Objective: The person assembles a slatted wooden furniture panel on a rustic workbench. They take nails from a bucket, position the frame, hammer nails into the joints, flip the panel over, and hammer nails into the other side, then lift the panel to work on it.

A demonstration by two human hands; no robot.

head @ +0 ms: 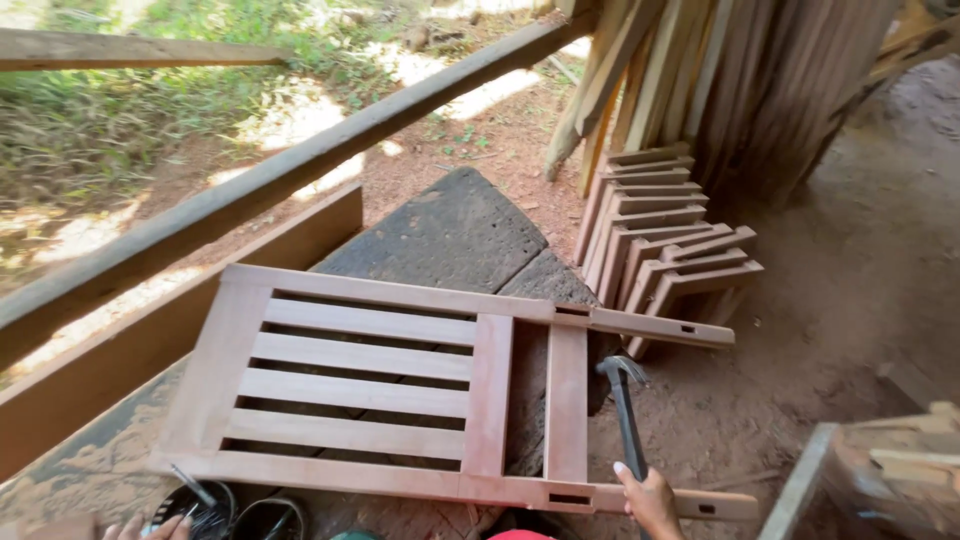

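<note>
Head view, setting: a workshop edge with red dirt ground, looked down on from above; grass and sunlight lie beyond a heavy wooden rail crossing the upper left.

Head view, main thing: a slatted wooden frame lies flat on a dark, worn workbench. It has four horizontal slats on its left part and an open gap between two upright pieces on its right. Two long side rails stick out past the bench edge to the right.

Head view, right hand: the right hand sits at the bottom edge, just right of centre, fingers wrapped tightly around the dark handle of a hammer. The hammer stands nearly upright, its metal claw head at the top, just right of the frame's right upright and between the two protruding rails.

Head view, left hand: only the fingertips of the left hand show at the bottom left corner; whether they are clenched or loose cannot be told. They are just beside a black round tub holding nails, which sits against the frame's near edge.

Head view, surroundings: a stack of similar wooden pieces leans on the ground past the bench, against upright boards. Another wooden piece shows at the lower right.
</note>
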